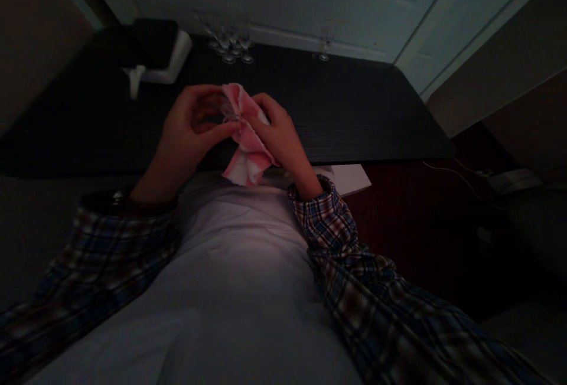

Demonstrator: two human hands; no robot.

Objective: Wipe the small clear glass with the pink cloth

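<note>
In the head view, my left hand (186,122) curls its fingers and thumb around a small clear glass (227,107), partly hidden by fingers and cloth. My right hand (279,134) grips a pink and white cloth (245,143) and presses it against the glass, thumb on top. The lower end of the cloth hangs loose near the table's front edge. Both hands meet in front of my body, above the near part of the black table (354,101).
Several small stemmed glasses (230,45) stand together at the table's back edge. Another stemmed glass (325,48) stands apart, farther right. A dark and white box-like object (170,57) sits at back left. Below the front edge, a white flat item (349,178) shows.
</note>
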